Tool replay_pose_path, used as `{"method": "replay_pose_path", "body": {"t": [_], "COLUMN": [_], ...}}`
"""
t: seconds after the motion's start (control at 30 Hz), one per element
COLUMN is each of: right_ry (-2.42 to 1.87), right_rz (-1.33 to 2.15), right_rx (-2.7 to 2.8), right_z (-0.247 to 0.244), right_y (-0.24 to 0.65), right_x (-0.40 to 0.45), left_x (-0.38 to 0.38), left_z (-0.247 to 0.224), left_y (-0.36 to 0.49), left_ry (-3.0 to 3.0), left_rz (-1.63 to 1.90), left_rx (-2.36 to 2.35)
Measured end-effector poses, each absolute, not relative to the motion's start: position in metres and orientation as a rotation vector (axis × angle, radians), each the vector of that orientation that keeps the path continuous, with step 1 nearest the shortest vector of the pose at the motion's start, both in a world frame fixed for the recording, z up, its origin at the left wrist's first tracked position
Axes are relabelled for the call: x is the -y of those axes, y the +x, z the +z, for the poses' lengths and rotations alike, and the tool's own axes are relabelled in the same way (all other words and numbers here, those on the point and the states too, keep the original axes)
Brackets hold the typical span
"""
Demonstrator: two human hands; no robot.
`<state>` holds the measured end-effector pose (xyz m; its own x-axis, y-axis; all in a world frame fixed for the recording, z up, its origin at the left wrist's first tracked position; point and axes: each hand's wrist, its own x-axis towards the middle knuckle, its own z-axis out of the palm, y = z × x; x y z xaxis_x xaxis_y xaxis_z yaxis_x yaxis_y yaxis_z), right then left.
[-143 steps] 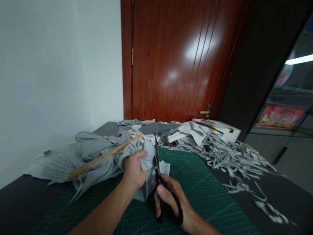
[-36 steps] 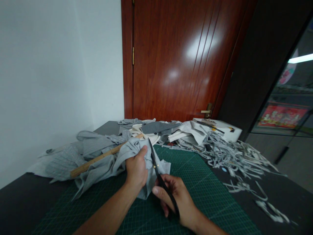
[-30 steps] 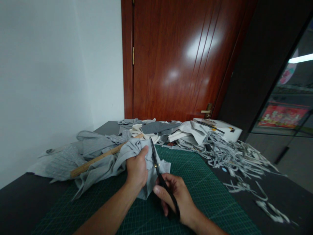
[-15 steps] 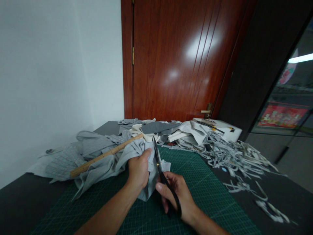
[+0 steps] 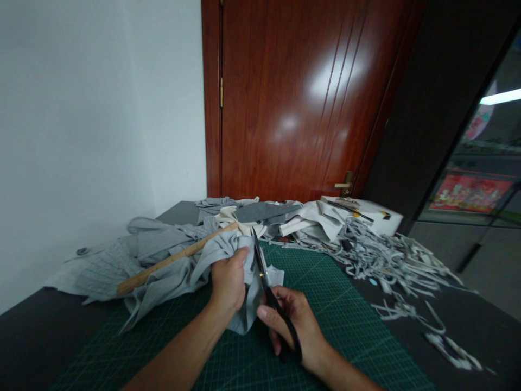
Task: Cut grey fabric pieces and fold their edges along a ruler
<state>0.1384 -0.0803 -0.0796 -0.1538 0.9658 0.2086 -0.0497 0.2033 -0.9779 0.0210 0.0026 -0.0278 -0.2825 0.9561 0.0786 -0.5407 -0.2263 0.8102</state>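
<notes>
Over a green cutting mat [image 5: 325, 293], we clutch bunched grey cloth [image 5: 222, 245] in our left hand [image 5: 228, 279], the nearer one, its length trailing leftward, while our right hand [image 5: 292, 320] grasps black-handled scissors [image 5: 261, 275], blades pointing away from us just right of that grip.

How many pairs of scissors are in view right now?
1: the black-handled scissors in the right hand, blades at the grey cloth that the left hand grips. Others could be hidden under the fabric strips.
</notes>
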Motion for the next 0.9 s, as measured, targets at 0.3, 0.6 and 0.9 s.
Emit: {"method": "replay_pose_path", "body": {"t": [0.3,0.6,0.9], "right_ry": [-0.987,-0.963,-0.972], "right_rz": [1.163,1.163,1.180], "right_rx": [1.411,1.411,1.412], "right_z": [-0.0766,-0.0729,-0.0713], "right_y": [0.1391,0.1391,0.1393], "right_x": [0.0827,0.0833,0.0844], "left_x": [-0.0040,-0.0064,-0.0060], "left_z": [-0.0282,-0.0302,-0.0296], "left_y": [0.0200,0.0190,0.0197], "left_ry": [0.689,0.704,0.716], "left_rz": [1.734,1.754,1.760], "left_rx": [-0.856,-0.853,-0.855]}}
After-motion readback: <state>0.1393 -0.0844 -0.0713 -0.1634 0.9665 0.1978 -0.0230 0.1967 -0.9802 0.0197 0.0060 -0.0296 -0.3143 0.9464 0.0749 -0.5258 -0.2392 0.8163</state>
